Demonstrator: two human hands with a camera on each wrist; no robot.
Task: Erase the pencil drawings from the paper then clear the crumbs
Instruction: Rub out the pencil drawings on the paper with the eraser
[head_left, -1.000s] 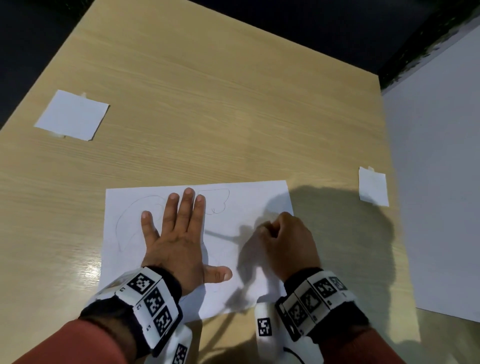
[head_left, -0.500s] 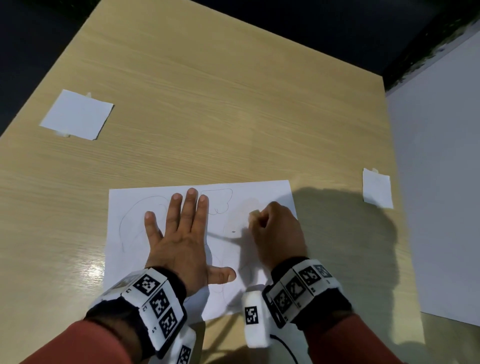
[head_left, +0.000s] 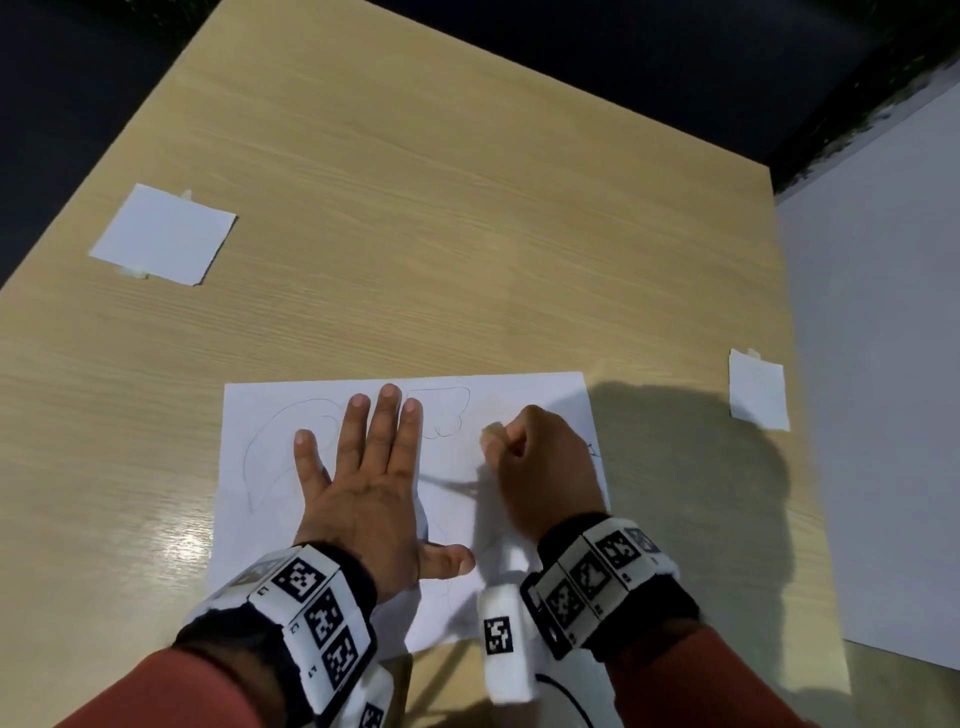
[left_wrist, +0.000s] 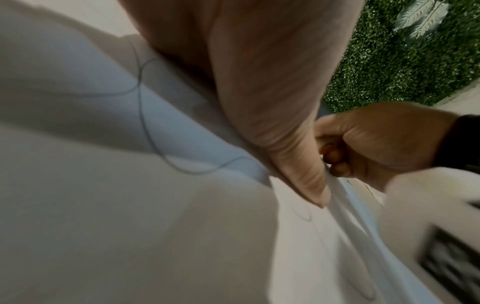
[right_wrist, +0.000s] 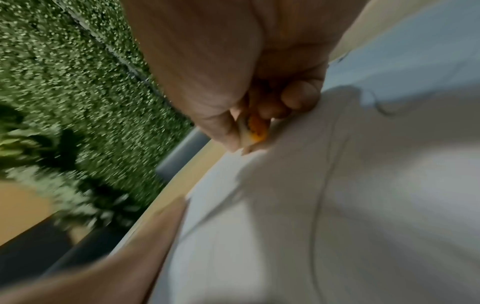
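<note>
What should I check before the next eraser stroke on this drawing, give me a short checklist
1. Paper pinned: left hand lies flat on it, fingers spread. Ok.
2. Eraser gripped: right hand pinches it, tip at the sheet. Ok.
3. Sheet flat: a fold rises beside the left thumb. Not ok.
4. Pencil lines left: curves beside and under the left hand remain. Not ok.
5. Crumbs: specks at the right edge, too small to judge. Cannot tell.
</note>
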